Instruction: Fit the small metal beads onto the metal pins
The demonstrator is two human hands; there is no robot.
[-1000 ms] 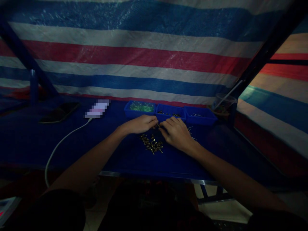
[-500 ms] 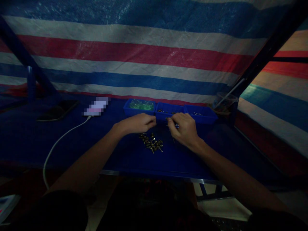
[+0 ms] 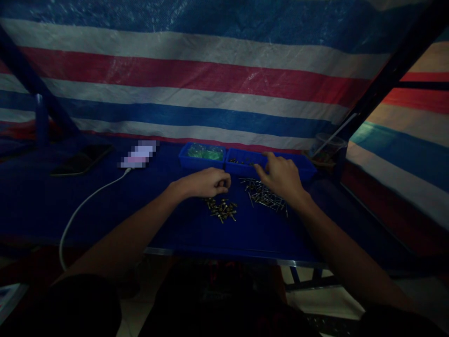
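My left hand (image 3: 214, 181) hovers with curled fingers just above a small heap of brass-coloured metal fittings (image 3: 222, 210). Whatever it may hold is hidden inside the fingers. To the right, my right hand (image 3: 280, 175) has its thumb and index finger apart at the front of the blue middle bin (image 3: 233, 170); nothing shows between them. Small brass-coloured pieces (image 3: 242, 162) lie in that bin. Under and beside my right hand spreads a pile of thin silvery metal pins (image 3: 266, 196), partly covered by the hand.
A blue bin (image 3: 185, 162) at the left holds a green plastic-wrapped bundle (image 3: 206, 151). Another blue bin (image 3: 305, 168) stands at the right, beside a clear tub (image 3: 329, 142). A phone (image 3: 138, 154) with a white cable (image 3: 80, 206) and a dark flat device (image 3: 82, 160) lie left.
My right hand has moved right and a little up from the pins, its thumb and index finger parting, so more of the pin pile shows. My left hand has shifted only slightly.
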